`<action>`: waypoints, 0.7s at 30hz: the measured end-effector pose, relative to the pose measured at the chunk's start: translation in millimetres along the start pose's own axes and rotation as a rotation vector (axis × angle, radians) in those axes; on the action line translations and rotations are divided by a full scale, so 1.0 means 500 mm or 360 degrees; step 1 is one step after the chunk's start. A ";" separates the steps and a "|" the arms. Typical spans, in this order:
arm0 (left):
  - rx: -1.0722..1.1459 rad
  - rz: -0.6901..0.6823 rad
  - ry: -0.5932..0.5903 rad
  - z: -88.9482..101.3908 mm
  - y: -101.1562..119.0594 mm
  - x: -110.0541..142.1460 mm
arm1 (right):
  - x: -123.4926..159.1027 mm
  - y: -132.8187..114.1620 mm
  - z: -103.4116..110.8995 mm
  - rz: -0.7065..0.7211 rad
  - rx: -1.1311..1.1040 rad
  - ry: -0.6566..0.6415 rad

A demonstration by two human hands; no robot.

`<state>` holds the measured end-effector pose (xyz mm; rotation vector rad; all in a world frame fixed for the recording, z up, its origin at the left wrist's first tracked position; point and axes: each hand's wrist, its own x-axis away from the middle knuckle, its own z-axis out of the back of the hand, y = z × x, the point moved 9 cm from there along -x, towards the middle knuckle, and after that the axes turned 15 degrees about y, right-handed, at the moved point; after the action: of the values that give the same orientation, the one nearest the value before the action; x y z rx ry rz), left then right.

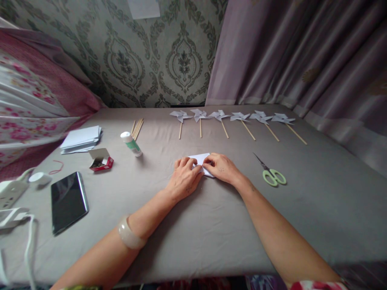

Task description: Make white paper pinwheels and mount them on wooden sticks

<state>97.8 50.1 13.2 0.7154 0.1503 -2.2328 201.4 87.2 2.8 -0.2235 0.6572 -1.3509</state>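
In the head view, a small white sheet of paper (200, 158) lies on the grey cloth in front of me, partly covered by both hands. My left hand (186, 176) presses on its left side with curled fingers. From the right, my right hand (222, 168) pinches the paper near its middle, thumb and forefinger together. The fingertips of the two hands nearly meet. Whether the paper is folded under my fingers is hidden. Green-handled scissors (273, 176) lie to the right of my right hand.
Several paper pinwheels on sticks (222, 115) lie in a row at the back. On the left are loose sticks (138, 128), a glue stick (131, 144), a small red box (101, 162), stacked paper (81, 137), a phone (69, 202), a white cap (40, 179) and a power strip (12, 193).
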 end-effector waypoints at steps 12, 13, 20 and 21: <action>0.0076 0.0082 -0.0020 0.002 -0.002 -0.005 | 0.009 -0.022 0.035 0.0074 0.0052 0.0093; 0.0072 0.0082 -0.0024 0.001 -0.002 -0.005 | 0.012 -0.027 0.036 0.0096 0.0094 0.0064; 0.0018 0.0078 -0.0046 -0.001 -0.001 -0.005 | 0.033 -0.049 0.020 0.0212 0.0272 -0.0140; 0.0030 0.0078 -0.0043 0.000 -0.001 -0.005 | 0.033 -0.050 0.019 0.0214 0.0276 -0.0152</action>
<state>98.9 52.1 14.5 0.6917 0.0974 -2.1988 187.1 63.6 18.0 -0.1013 0.4641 -1.2519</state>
